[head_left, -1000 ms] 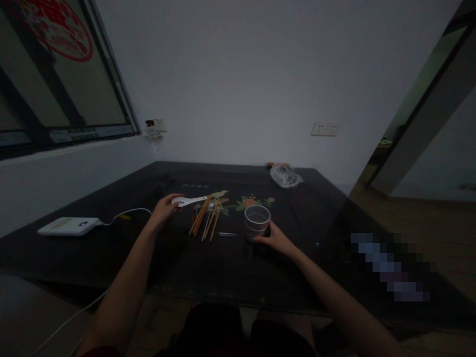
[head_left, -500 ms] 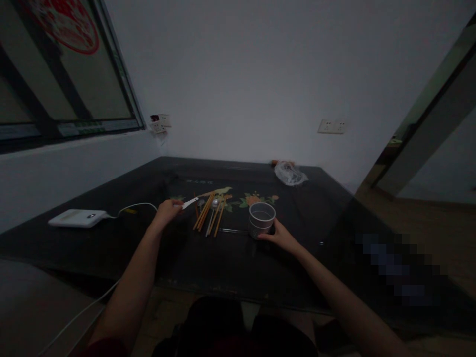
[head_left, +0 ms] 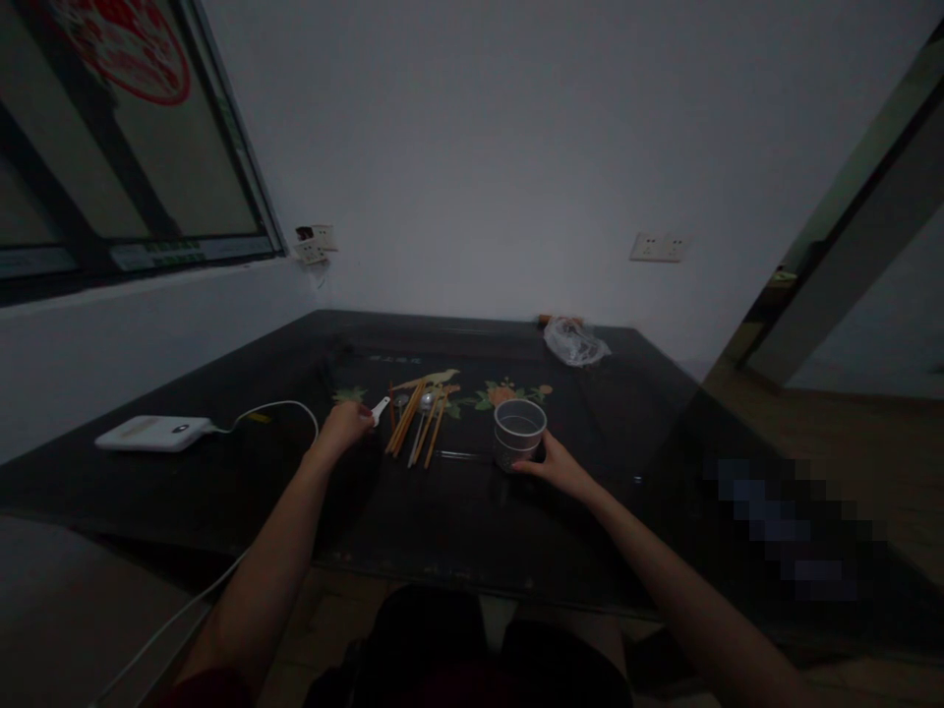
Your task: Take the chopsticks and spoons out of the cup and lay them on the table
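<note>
My left hand is closed on a white spoon, whose handle sticks out past the fingers; its bowl is hidden in the hand. Just right of it lie several wooden chopsticks on the table, with a metal spoon among them. My right hand grips the lower right side of a grey metal cup, thumb across its front. The cup stands upright, its open top facing up, and I see nothing sticking out of it.
A white device with a white cable lies on the dark table at the left. Towards the back right sits a crumpled clear plastic bag. A white wall with sockets rises behind the table.
My left hand has moved slightly right and down, and the white spoon has turned more upright in the view. My right hand and the cup stay in place.
</note>
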### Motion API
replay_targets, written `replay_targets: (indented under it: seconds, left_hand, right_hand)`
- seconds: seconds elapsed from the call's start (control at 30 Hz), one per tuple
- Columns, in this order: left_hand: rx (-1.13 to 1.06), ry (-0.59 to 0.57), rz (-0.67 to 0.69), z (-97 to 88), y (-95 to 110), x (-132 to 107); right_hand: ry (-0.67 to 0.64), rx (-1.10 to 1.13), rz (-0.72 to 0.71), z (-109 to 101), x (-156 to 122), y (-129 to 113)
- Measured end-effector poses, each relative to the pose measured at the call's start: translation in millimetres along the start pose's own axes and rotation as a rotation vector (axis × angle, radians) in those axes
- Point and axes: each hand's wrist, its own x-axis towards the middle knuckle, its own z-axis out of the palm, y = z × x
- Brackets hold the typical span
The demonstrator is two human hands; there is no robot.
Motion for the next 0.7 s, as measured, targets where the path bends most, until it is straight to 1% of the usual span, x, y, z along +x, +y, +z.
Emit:
replay_targets:
  seconds: [0.1, 0.37, 0.53, 0.7]
  left_hand:
    - [0.012, -0.053, 0.022, 4.4, -1, 3]
    - [-0.041, -0.096, 0.154, 14.7, -1, 8]
    - [-0.014, -0.111, 0.224, 21.1, 4, 8]
    - [-0.055, -0.088, 0.273, 26.2, 4, 8]
  right_hand:
    - [-0.001, -0.015, -0.009, 0, 0, 0]
    - [-0.011, -0.017, 0.0, -1, 0, -1]
    - [-0.011, -0.019, 0.0, -1, 0, 0]
    - [-0.016, -0.031, 0.002, -1, -1, -1]
